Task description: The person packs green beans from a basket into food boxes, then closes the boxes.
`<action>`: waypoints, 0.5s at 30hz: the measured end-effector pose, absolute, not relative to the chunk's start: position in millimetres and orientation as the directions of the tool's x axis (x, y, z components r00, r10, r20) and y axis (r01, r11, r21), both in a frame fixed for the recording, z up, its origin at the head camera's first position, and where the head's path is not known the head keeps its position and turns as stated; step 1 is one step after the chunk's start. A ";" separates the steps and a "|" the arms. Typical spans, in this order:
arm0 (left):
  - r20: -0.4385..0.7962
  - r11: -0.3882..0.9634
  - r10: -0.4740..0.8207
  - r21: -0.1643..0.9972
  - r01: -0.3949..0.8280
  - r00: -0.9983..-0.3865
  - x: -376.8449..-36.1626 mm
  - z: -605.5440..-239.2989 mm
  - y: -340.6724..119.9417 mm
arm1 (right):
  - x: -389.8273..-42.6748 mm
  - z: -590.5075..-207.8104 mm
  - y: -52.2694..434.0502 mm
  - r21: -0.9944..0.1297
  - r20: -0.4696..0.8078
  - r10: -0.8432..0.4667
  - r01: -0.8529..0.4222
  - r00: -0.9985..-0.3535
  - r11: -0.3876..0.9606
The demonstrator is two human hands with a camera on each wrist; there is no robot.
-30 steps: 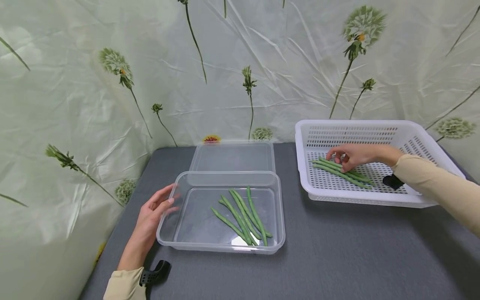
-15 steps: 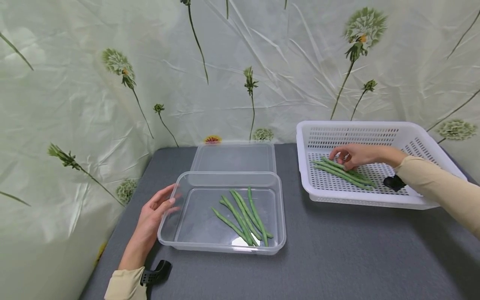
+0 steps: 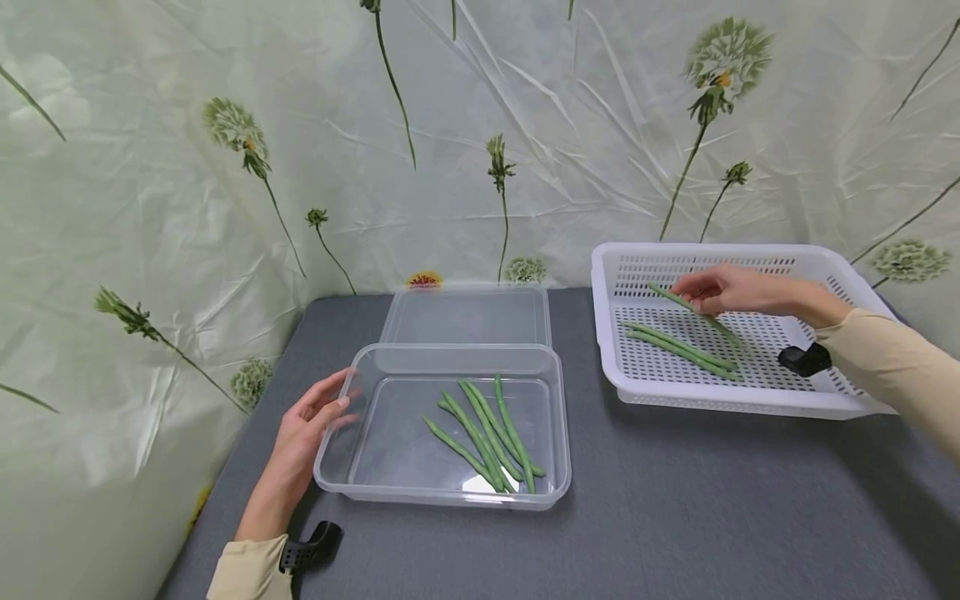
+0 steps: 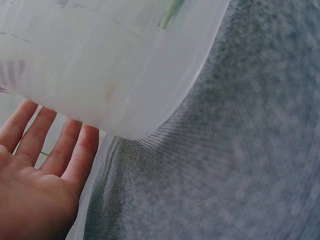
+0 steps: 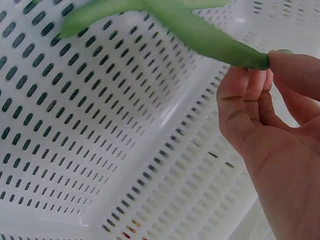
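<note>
In the head view, a clear plastic box (image 3: 397,437) stands on the table with several green beans (image 3: 487,433) lying in its right half. My left hand (image 3: 303,429) rests against the outside of the box's left wall; in the left wrist view its fingers (image 4: 65,145) stretch out along the wall. Over at the right, my right hand (image 3: 738,292) pinches a green bean (image 3: 666,293) between thumb and fingertips, raised a little above the floor of a white perforated basket (image 3: 611,367). A few other beans (image 3: 678,348) lie in the basket beneath it.
A flat clear lid (image 3: 468,315) lies behind the box, near the back edge of the dark grey table (image 3: 637,500). Behind the table hangs a pale sheet (image 3: 450,208) printed with dandelions. Black bands (image 3: 311,546) are on the wrists.
My right hand has lifted a green bean off the others in the basket, moving up and slightly right. The left hand and the box have stayed in place.
</note>
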State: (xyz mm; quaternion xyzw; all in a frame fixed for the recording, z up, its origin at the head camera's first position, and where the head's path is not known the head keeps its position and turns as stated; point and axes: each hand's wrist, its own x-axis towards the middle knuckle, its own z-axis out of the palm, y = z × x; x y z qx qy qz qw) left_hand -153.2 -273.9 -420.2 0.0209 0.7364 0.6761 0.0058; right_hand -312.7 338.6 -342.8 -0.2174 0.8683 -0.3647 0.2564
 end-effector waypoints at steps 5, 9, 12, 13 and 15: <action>0.024 0.088 0.037 0.996 0.027 -0.999 -152.9 -421.2 -273.8 | -306.5 -334.4 339.8 -0.811 -0.236 -0.596 -0.182 -0.767 0.556; 0.026 0.088 0.038 0.996 0.030 -0.999 -152.7 -421.4 -273.5 | -303.6 -329.4 339.5 -0.852 -0.229 -0.622 -0.156 -0.749 0.501; 0.029 0.090 0.037 0.995 0.032 -0.999 -152.6 -421.1 -273.2 | -300.0 -325.3 339.6 -0.862 -0.241 -0.630 -0.136 -0.738 0.489; 0.031 0.092 0.036 0.995 0.034 -0.999 -152.6 -421.0 -273.1 | -298.5 -324.1 339.6 -0.864 -0.245 -0.630 -0.128 -0.737 0.486; 0.034 0.095 0.036 0.995 0.038 -0.999 -152.6 -420.6 -272.7 | -294.5 -321.7 339.4 -0.866 -0.251 -0.623 -0.116 -0.740 0.487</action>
